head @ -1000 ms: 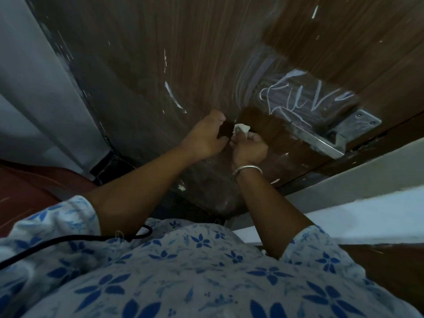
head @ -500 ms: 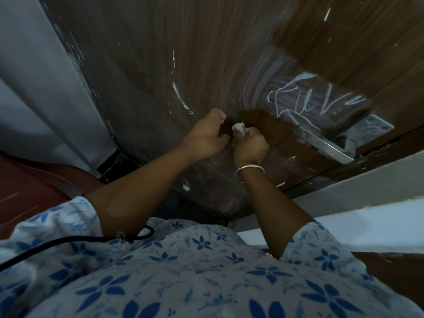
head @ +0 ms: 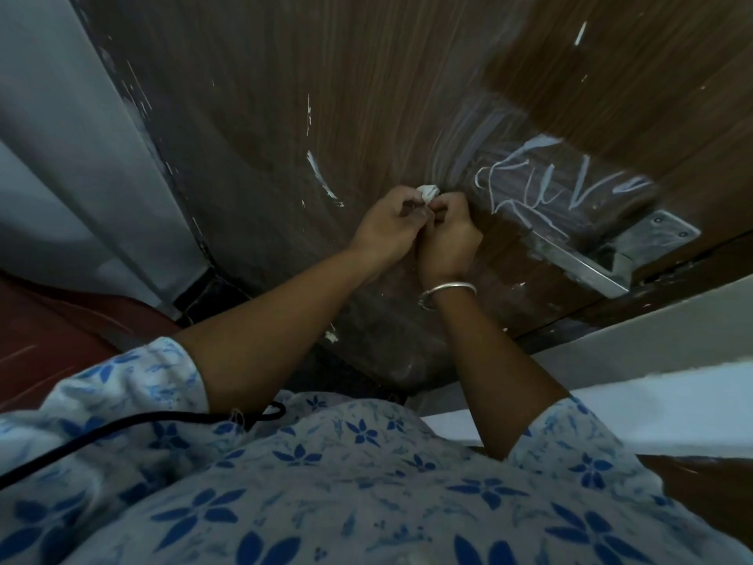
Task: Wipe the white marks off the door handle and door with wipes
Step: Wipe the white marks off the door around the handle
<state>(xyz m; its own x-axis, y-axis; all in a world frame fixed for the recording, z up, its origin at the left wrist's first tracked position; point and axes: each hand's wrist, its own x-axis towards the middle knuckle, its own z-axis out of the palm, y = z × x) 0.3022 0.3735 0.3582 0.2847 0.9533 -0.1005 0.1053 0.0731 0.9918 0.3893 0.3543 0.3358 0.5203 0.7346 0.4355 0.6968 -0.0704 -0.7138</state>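
- Fingers [head: 409, 203] of both hands are curled inward and pinch one small crumpled wipe [head: 428, 192]. The left hand [head: 387, 222] and the right hand [head: 450, 234] meet knuckle to knuckle.
- Wipe: a white wad showing just above the fingertips, held close against the door [head: 366, 75]. Whether it touches the wood cannot be told.
- White marks [head: 562, 185]: a chalky scribble just right of the hands, with a pale smeared haze along its left edge. A short streak [head: 322, 181] lies to the left of the hands, and small flecks are scattered elsewhere.
- Door handle [head: 578, 263]: a metal lever and plate below the scribble, dulled by a pale film and apart from both hands.
- Step in hand, as judged: the wad is being bunched or refolded to present a usable face; no wiping stroke is under way.
- Progress, as judged: most of the marking is not yet removed.
- Next move calls for one hand to take the wad alone, press it flat to the wood and carry it right across the scribble, then down onto the lever. Firm pressure and a clean face matter, or the chalk will likely only smear.
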